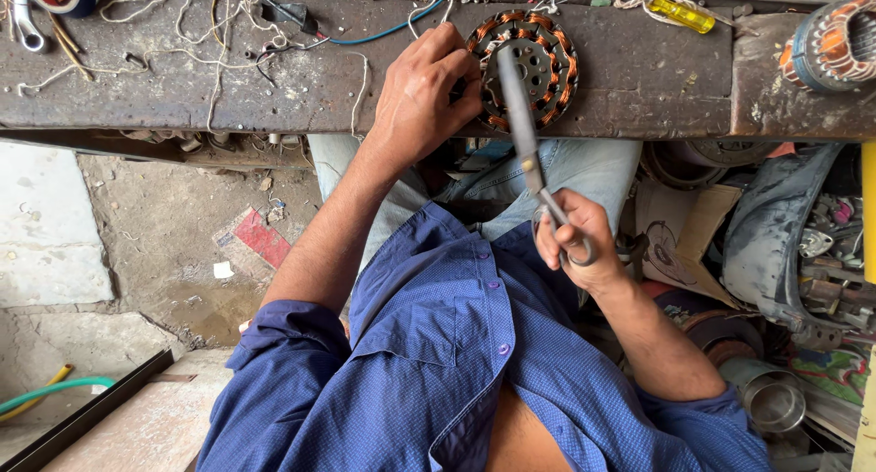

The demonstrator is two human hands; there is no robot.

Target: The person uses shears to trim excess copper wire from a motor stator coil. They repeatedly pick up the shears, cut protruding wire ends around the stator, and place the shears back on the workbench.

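Head view shows the round stator point(523, 70) with copper windings lying at the near edge of the dark counter point(639, 70). The left hand point(422, 98) presses on its left side, fingers closed on the rim. The right hand point(573, 239) holds grey scissors point(529, 143) by the handles, blades together, tips over the stator. It seems a trimming step at the windings; a next cut would need careful aim. A yellow screwdriver point(680, 14) lies farther back.
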